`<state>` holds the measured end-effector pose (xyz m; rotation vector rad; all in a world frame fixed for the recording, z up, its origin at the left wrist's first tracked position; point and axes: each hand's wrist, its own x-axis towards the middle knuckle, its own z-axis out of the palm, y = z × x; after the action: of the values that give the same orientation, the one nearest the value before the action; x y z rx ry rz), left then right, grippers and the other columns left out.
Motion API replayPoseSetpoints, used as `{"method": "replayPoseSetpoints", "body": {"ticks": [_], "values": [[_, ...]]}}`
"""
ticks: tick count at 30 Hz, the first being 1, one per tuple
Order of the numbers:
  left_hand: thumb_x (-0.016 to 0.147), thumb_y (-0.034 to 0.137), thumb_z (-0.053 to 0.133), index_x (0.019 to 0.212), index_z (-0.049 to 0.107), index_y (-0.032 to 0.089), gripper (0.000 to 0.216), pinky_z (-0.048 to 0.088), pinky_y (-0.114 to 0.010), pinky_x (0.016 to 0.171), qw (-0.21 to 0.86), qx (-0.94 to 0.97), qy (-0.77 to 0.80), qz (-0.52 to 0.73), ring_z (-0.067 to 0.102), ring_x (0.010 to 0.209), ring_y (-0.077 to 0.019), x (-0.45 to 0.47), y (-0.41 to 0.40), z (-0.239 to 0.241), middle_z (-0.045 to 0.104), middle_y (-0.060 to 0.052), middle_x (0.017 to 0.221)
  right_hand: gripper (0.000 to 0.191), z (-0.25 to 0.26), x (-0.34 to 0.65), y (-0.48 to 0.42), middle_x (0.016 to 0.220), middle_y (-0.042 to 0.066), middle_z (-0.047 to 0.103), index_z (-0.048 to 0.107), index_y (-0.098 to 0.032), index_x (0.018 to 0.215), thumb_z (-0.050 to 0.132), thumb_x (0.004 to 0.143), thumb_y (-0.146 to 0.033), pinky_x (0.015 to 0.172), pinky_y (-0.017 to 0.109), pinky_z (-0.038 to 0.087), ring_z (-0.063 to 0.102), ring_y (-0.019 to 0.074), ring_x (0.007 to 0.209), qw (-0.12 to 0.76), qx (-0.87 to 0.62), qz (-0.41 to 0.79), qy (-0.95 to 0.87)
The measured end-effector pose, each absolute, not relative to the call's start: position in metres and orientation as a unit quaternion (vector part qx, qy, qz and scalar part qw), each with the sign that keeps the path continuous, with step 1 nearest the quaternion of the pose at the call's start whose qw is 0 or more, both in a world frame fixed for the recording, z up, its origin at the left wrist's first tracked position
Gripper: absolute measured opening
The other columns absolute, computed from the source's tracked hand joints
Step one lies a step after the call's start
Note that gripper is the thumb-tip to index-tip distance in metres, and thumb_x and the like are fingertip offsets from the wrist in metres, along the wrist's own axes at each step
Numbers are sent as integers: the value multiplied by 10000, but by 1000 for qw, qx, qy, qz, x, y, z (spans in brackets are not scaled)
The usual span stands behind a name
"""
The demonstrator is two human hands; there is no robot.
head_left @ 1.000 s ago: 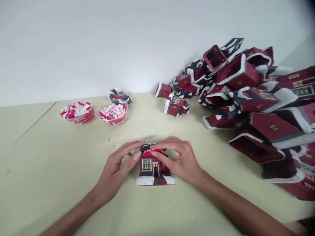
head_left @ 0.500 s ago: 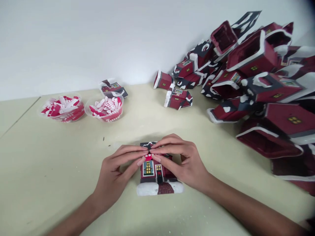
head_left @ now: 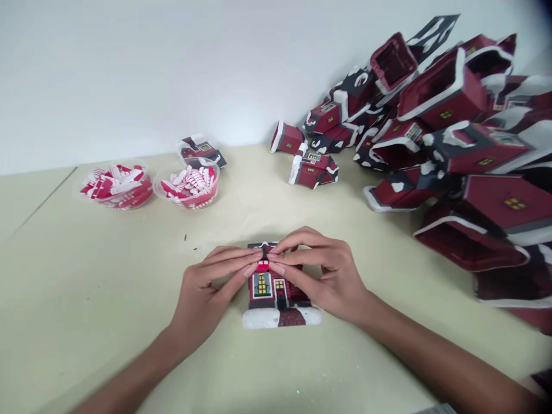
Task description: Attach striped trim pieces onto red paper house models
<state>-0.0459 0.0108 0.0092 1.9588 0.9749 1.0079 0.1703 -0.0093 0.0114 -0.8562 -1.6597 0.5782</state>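
In front of me a small painted toy house (head_left: 262, 300) lies on the table, its dark red front facing up. The front shows a lit window, a door and a white snowy base. From the left, the fingertips of my left hand (head_left: 211, 284) press together on a small red-and-white striped piece (head_left: 263, 267) on the house's upper front. My right hand (head_left: 325, 273) pinches the same piece from the other side, thumb below and fingers above. Fingers cover much of the roof and most of the piece.
Two clear plastic bowls, the left bowl (head_left: 116, 201) and the right bowl (head_left: 190, 201), hold many red-and-white striped pieces. Behind them lies another house (head_left: 202, 154). A big heap of similar houses (head_left: 457, 149) fills the right side, with one house (head_left: 314, 171) before it.
Both hands keep their pinch on the striped piece at the house front. The whole scene has shifted slightly in view, with the house and hands a little higher.
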Motion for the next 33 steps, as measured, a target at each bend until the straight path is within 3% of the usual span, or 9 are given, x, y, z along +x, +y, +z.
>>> {"method": "replayPoseSetpoints", "body": {"ticks": [9, 15, 28, 33], "values": [[934, 165, 655, 1145, 747, 368, 307, 581, -344, 955, 307, 784, 361, 401, 680, 1081, -159, -47, 9, 9, 761, 48, 1144, 183, 13, 180, -6, 1036, 63, 757, 800, -254, 1028, 672, 929, -170, 834, 362, 572, 698, 167, 918, 514, -345, 270, -737], [953, 211, 630, 1111, 764, 344, 246, 599, -395, 950, 314, 779, 375, 392, 700, 1069, -191, -45, 8, 14, 769, 24, 1119, 170, 15, 181, -5, 987, 34, 774, 808, -294, 991, 684, 920, -202, 835, 365, 575, 701, 167, 885, 513, -362, 302, -717], [971, 260, 609, 1115, 761, 365, 234, 587, -366, 974, 327, 774, 394, 373, 696, 1085, -176, -45, 10, 15, 766, 43, 1126, 101, 14, 178, -2, 947, 26, 776, 814, -272, 898, 730, 884, -216, 842, 335, 582, 717, 159, 885, 515, -396, 371, -664], [959, 218, 621, 1140, 748, 365, 265, 591, -400, 957, 304, 791, 375, 377, 697, 1086, -192, -48, 11, 12, 760, 35, 1150, 132, 12, 177, -3, 952, 24, 779, 814, -290, 912, 721, 886, -201, 837, 349, 580, 716, 162, 877, 524, -382, 335, -683]]}}
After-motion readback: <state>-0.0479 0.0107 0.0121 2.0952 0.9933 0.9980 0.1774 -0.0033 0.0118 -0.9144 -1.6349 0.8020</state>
